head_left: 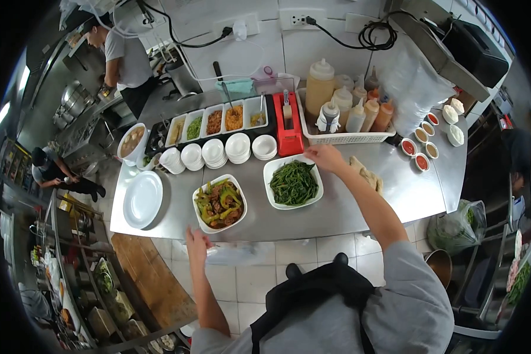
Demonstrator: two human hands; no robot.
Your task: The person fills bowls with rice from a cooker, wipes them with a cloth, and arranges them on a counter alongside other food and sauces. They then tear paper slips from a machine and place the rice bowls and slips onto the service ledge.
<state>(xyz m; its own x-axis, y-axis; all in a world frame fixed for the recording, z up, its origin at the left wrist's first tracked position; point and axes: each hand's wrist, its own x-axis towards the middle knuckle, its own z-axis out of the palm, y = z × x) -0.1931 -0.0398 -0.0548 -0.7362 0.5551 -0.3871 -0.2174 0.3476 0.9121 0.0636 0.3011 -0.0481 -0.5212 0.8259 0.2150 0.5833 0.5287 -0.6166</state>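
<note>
My left hand [198, 242] is at the table's front edge, just below a white square bowl [242, 217] of stir-fried meat and green peppers [219, 203]. Its fingers are apart and nothing shows in them. My right hand [327, 158] reaches over the table to the far right corner of a second white bowl [298, 206], filled with cooked dark green vegetables [293, 183]. The fingers there are bent together, close by the bowl's rim and the red holder [289, 138]; whether they grip anything is hidden. Right of this bowl lies a folded tan cloth [366, 175].
Stacked small white bowls [238, 146] line up before a topping tray [212, 122]. White plates [143, 199] lie at left. A basket [348, 139] holds squeeze bottles; sauce cups [422, 161] stand at right. Two people [127, 65] work further left.
</note>
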